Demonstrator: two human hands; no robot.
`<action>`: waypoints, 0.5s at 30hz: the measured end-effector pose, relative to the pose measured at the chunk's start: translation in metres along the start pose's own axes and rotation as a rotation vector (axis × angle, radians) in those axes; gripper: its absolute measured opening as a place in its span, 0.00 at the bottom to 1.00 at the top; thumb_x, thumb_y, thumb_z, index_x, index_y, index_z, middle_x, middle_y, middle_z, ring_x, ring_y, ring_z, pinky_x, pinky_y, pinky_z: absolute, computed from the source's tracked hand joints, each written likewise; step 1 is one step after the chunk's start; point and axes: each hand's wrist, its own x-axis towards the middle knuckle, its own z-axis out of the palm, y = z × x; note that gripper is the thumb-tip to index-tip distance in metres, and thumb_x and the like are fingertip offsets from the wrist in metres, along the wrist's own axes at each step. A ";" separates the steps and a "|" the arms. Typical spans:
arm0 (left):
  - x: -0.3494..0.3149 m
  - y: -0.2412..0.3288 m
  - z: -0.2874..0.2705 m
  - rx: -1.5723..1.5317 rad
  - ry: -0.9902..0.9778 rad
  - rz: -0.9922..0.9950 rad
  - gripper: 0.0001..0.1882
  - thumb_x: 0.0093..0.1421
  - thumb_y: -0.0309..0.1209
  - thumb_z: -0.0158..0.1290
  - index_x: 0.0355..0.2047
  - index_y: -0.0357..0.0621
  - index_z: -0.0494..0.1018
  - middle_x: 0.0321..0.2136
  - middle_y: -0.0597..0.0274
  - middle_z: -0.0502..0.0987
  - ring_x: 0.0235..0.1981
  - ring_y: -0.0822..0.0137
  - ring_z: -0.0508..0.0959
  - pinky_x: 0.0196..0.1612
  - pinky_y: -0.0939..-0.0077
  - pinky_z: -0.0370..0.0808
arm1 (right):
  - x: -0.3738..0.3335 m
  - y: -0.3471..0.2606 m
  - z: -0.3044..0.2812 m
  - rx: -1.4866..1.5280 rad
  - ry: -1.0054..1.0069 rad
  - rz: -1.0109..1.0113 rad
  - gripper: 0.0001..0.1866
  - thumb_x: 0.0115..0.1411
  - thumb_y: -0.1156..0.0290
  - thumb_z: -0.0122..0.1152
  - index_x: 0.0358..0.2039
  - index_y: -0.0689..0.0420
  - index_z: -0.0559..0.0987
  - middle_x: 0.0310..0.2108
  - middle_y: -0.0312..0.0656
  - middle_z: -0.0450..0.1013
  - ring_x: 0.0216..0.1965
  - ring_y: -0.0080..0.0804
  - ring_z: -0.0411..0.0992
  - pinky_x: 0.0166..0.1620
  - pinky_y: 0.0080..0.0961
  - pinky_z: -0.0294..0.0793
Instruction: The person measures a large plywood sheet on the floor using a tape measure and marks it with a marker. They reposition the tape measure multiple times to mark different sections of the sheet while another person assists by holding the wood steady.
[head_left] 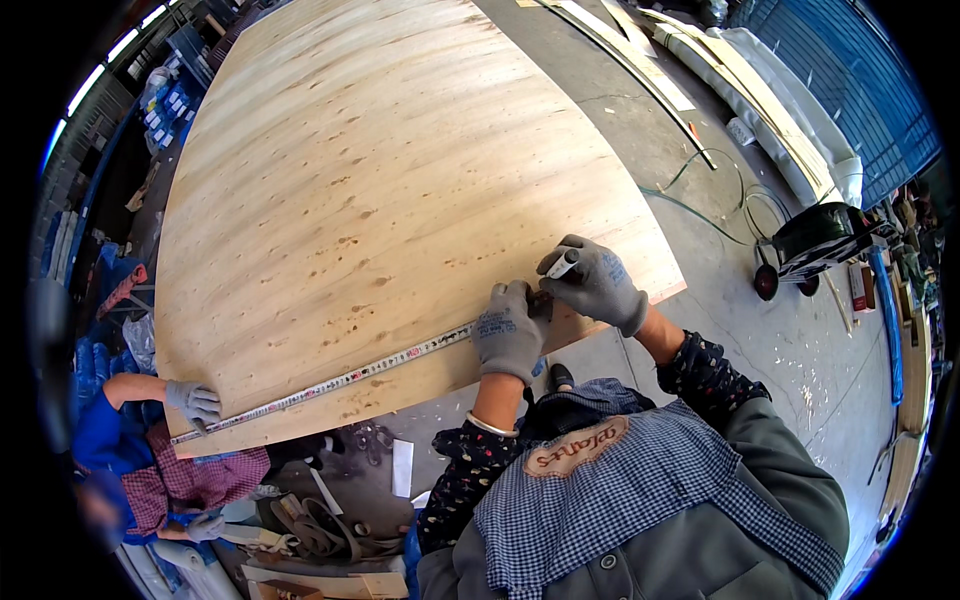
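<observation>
Down near the front edge of the big plywood sheet [380, 200], my left hand [510, 330] presses flat with fingers closed on the end of a tape measure [340, 381] that runs along that edge. My right hand [598, 282] sits just beside it, fingers curled around a marker [562, 264] whose tip points at the wood. At the tape's far end, another person's gloved hand [195, 402] pins it to the sheet's corner, 1 black wheeled machine [815, 245] standing well apart on the concrete floor [780, 350].

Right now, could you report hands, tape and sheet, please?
Left hand pins tape measure to plywood sheet. Right hand holds marker. Co-worker's gloved hand holds tape's far end.
</observation>
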 end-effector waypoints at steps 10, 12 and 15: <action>0.000 0.001 -0.002 -0.023 -0.032 0.003 0.10 0.52 0.30 0.51 0.36 0.47 0.72 0.39 0.55 0.74 0.36 0.49 0.78 0.38 0.55 0.74 | -0.001 0.002 0.001 -0.015 0.006 -0.018 0.09 0.47 0.69 0.66 0.29 0.55 0.79 0.28 0.42 0.72 0.30 0.40 0.73 0.34 0.30 0.72; 0.000 0.001 -0.002 -0.021 -0.038 -0.003 0.10 0.52 0.30 0.51 0.36 0.48 0.72 0.39 0.55 0.73 0.36 0.48 0.78 0.38 0.55 0.74 | -0.001 0.002 0.001 -0.024 0.012 -0.022 0.09 0.47 0.69 0.66 0.29 0.55 0.79 0.28 0.42 0.72 0.30 0.40 0.73 0.34 0.31 0.72; -0.001 0.001 -0.002 -0.018 -0.033 -0.002 0.10 0.52 0.30 0.51 0.36 0.48 0.72 0.39 0.56 0.73 0.36 0.49 0.78 0.38 0.55 0.74 | -0.002 0.002 0.002 -0.024 0.024 -0.025 0.08 0.47 0.69 0.66 0.29 0.55 0.79 0.28 0.42 0.71 0.30 0.41 0.73 0.34 0.31 0.72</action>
